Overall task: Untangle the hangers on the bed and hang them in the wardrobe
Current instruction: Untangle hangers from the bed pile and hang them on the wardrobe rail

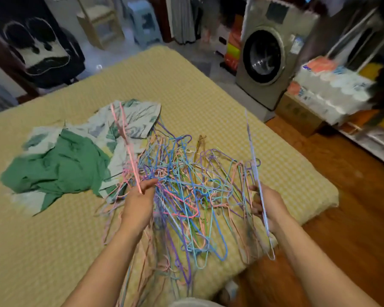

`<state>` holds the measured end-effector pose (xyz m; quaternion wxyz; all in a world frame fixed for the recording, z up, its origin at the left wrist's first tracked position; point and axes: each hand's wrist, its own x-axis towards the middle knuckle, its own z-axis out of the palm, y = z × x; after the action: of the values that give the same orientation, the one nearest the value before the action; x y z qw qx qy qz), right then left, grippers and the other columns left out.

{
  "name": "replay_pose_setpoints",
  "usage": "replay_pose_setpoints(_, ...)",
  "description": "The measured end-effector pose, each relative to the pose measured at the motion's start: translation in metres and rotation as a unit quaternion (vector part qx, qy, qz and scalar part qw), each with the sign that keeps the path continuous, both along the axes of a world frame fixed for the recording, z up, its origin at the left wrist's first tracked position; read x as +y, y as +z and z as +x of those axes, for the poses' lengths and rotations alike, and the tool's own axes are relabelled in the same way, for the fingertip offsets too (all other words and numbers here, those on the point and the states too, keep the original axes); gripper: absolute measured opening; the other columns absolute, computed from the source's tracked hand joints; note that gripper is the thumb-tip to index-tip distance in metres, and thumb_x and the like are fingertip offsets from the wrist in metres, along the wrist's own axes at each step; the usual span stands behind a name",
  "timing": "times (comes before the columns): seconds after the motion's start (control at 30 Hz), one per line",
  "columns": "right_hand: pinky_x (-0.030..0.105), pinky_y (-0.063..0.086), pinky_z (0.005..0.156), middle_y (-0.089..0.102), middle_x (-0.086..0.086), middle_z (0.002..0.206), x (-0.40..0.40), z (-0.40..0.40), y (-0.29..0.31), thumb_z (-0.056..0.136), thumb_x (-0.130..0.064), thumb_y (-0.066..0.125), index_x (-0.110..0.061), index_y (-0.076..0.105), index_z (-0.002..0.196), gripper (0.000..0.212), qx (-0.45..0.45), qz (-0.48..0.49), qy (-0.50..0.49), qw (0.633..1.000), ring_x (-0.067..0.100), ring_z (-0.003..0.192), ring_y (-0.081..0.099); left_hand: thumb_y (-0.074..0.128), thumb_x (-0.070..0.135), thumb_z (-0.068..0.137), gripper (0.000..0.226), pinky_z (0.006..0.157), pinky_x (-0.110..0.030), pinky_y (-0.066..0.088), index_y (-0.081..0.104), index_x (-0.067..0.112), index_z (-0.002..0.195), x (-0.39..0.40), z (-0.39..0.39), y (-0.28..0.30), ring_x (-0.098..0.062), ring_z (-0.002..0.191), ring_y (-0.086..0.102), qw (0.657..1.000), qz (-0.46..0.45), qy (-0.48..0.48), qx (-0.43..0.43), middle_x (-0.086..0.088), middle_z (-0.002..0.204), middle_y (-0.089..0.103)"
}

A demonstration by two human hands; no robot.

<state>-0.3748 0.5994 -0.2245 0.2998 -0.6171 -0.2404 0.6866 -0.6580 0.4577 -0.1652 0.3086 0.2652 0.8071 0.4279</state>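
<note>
While the tangle (186, 196) lies on the bed (208, 96) between both hands, the left hand (140, 202) pinches a pink hanger (129, 149) and the right hand (266, 204) grips a lilac hanger (253, 156), both upright, nearly clear of it

A crumpled green garment (56, 167) lies left of the left hand, overlapped by a leaf-printed cloth (129, 120) just beyond it. Far beyond the right hand stands a front-loading washing machine (268, 60), with wrapped paper-roll packs (326, 85) further right on a cardboard box (297, 114). Far ahead of the left hand hangs a black-and-white bag (40, 47), with a pale plastic stool (145, 23) to its right.
</note>
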Motion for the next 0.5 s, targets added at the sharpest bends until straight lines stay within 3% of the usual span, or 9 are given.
replay_pose_setpoints(0.07, 0.021, 0.029, 0.043, 0.024, -0.003, 0.041, -0.022, 0.002, 0.024, 0.098, -0.053, 0.041, -0.005, 0.057, 0.091, 0.051, 0.093, -0.045, 0.004, 0.995, 0.013, 0.028, 0.026, 0.053, 0.003, 0.086, 0.038, 0.066, -0.023, 0.046, 0.070, 0.031, 0.106, -0.003, 0.003, 0.033, -0.008, 0.067, 0.057, 0.996, 0.028, -0.086, 0.019, 0.004, 0.097, 0.069)
replay_pose_setpoints(0.13, 0.028, 0.023, 0.053, 0.022, -0.001, 0.053, -0.057, 0.011, 0.046, 0.089, -0.074, 0.037, -0.002, 0.059, 0.097, 0.076, 0.161, -0.034, -0.020, 0.986, 0.014, 0.036, 0.024, 0.053, 0.001, 0.081, 0.044, 0.060, -0.023, 0.043, 0.069, 0.031, 0.109, -0.005, 0.012, 0.062, -0.013, 0.060, 0.052, 0.983, 0.027, -0.179, 0.036, 0.002, 0.094, 0.065)
replay_pose_setpoints(0.23, 0.029, 0.034, 0.052, 0.026, 0.002, 0.068, -0.135, 0.041, 0.077, 0.079, -0.085, 0.043, -0.009, 0.055, 0.106, 0.081, 0.267, 0.004, -0.046, 0.963, 0.016, 0.050, 0.030, 0.052, -0.006, 0.083, 0.047, 0.044, -0.015, 0.032, 0.065, 0.027, 0.113, -0.003, 0.045, 0.087, -0.001, 0.046, 0.042, 0.948, 0.027, -0.313, 0.041, 0.000, 0.082, 0.054)
replay_pose_setpoints(0.3, 0.032, 0.036, 0.059, 0.029, 0.002, 0.070, -0.196, 0.069, 0.095, 0.072, -0.074, 0.068, -0.017, 0.052, 0.107, 0.069, 0.297, 0.032, -0.067, 0.952, 0.017, 0.051, 0.032, 0.052, -0.002, 0.080, 0.041, 0.043, -0.020, 0.032, 0.065, 0.026, 0.108, -0.015, 0.081, 0.093, -0.004, 0.044, 0.040, 0.925, 0.015, -0.379, -0.005, -0.001, 0.070, 0.053)
replay_pose_setpoints(0.37, 0.034, 0.033, 0.062, 0.031, 0.001, 0.068, -0.252, 0.096, 0.105, 0.061, -0.051, 0.087, -0.023, 0.052, 0.106, 0.063, 0.255, 0.047, -0.113, 0.959, 0.015, 0.048, 0.032, 0.050, 0.014, 0.068, 0.041, 0.049, -0.023, 0.034, 0.067, 0.023, 0.105, -0.032, 0.122, 0.094, -0.009, 0.056, 0.045, 0.899, -0.006, -0.436, -0.043, 0.000, 0.075, 0.057)
replay_pose_setpoints(0.43, 0.033, 0.034, 0.059, 0.035, 0.000, 0.066, -0.302, 0.119, 0.106, 0.067, -0.032, 0.083, -0.024, 0.052, 0.097, 0.043, 0.208, 0.056, -0.174, 0.961, 0.012, 0.044, 0.033, 0.047, 0.020, 0.060, 0.048, 0.053, -0.024, 0.034, 0.069, 0.019, 0.103, -0.051, 0.160, 0.086, -0.012, 0.066, 0.047, 0.871, -0.037, -0.484, -0.075, 0.002, 0.080, 0.058)
replay_pose_setpoints(0.5, 0.031, 0.033, 0.056, 0.042, 0.002, 0.069, -0.355, 0.150, 0.108, 0.075, -0.028, 0.071, -0.021, 0.057, 0.087, 0.019, 0.179, 0.055, -0.241, 0.952, 0.013, 0.041, 0.037, 0.055, 0.023, 0.072, 0.032, 0.056, -0.024, 0.035, 0.071, 0.018, 0.099, -0.070, 0.208, 0.074, -0.013, 0.067, 0.045, 0.833, -0.093, -0.532, -0.121, 0.003, 0.080, 0.054)
